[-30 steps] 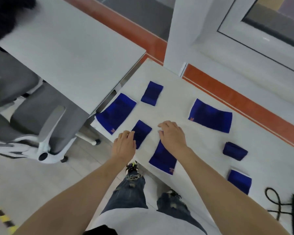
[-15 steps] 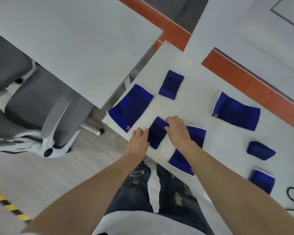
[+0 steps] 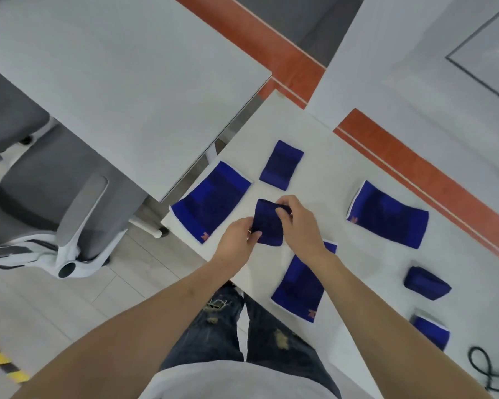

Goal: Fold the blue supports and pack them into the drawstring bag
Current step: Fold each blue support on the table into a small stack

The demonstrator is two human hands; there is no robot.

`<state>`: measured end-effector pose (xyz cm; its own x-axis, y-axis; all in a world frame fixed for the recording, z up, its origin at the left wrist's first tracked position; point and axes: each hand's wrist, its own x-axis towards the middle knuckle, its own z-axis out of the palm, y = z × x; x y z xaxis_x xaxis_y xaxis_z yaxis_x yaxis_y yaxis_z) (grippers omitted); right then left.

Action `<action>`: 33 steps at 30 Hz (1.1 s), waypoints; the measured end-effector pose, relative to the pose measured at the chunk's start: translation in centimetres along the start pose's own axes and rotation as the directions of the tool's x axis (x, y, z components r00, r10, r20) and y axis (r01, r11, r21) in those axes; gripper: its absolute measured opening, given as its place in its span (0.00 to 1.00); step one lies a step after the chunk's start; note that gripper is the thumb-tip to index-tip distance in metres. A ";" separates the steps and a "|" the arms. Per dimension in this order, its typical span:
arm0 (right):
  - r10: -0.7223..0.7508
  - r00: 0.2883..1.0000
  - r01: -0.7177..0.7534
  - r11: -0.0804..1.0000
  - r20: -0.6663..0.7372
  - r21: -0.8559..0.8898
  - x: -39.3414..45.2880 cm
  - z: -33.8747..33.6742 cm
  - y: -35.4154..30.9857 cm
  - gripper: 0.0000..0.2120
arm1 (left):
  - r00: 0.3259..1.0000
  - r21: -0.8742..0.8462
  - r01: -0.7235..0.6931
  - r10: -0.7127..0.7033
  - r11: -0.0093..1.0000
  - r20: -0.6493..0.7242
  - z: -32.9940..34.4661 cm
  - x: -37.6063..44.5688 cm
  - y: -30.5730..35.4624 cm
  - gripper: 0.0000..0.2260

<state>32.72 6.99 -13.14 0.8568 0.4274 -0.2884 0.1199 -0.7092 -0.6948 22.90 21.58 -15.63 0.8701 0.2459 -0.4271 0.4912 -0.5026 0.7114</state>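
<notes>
Several blue supports lie spread on the white table. A small dark blue support is held between both hands, my left hand pinching its near left edge and my right hand gripping its far right edge. Flat long supports lie at the left, under my right forearm and at the right. Small folded ones sit at the far middle and right, with another near the right edge. Only a black cord of the drawstring bag shows at the bottom right.
A second grey table stands to the left, across a narrow gap. A grey office chair sits beside it. An orange floor stripe runs behind the table. My legs in jeans stand at the table's near edge.
The camera tilted and shifted left. Both hands closed on the small dark support and lifted its edges; before, they lay flat on the table beside it.
</notes>
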 end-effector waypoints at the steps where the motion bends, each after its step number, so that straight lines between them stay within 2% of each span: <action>1: -0.004 1.000 0.004 1.000 -0.022 0.009 0.5 -0.6 -0.1 0.06 | 1.000 -0.009 0.011 -0.011 1.000 -0.014 -0.2 0.7 0.7 0.03; 6: 0.051 0.992 -0.036 0.989 -0.111 0.141 4.7 -3.1 -0.4 0.05 | 0.988 -0.200 0.147 -0.153 0.969 -0.015 -1.4 4.5 3.3 0.07; 12: 0.112 0.989 -0.093 0.980 -0.100 0.176 10.5 -4.6 0.5 0.10 | 0.969 -0.218 0.177 -0.209 0.960 -0.131 -3.1 9.8 5.7 0.09; 18: 0.116 0.983 -0.089 0.980 -0.142 0.180 14.0 -4.8 1.4 0.07 | 0.967 -0.086 0.177 -0.190 0.980 -0.172 -2.7 13.6 6.6 0.08; 23: 0.102 0.982 -0.089 0.993 -0.161 0.081 15.8 -4.1 2.9 0.07 | 0.969 -0.025 0.162 -0.164 0.986 -0.185 -2.0 15.2 6.7 0.09; 29: 0.133 0.981 -0.126 0.990 -0.140 0.060 16.7 -3.2 4.1 0.08 | 0.980 0.131 0.114 -0.090 0.985 -0.175 -1.0 15.7 6.3 0.12; 33: 0.136 0.985 -0.133 0.990 -0.103 0.037 16.8 -3.3 4.6 0.11 | 0.978 0.174 0.107 -0.072 0.979 -0.194 -0.7 15.9 6.4 0.09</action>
<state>49.28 9.06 -18.95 0.9124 0.2664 -0.3108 -0.0138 -0.7388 -0.6737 39.94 22.85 -17.47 0.8237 0.4378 -0.3604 0.5666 -0.6103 0.5536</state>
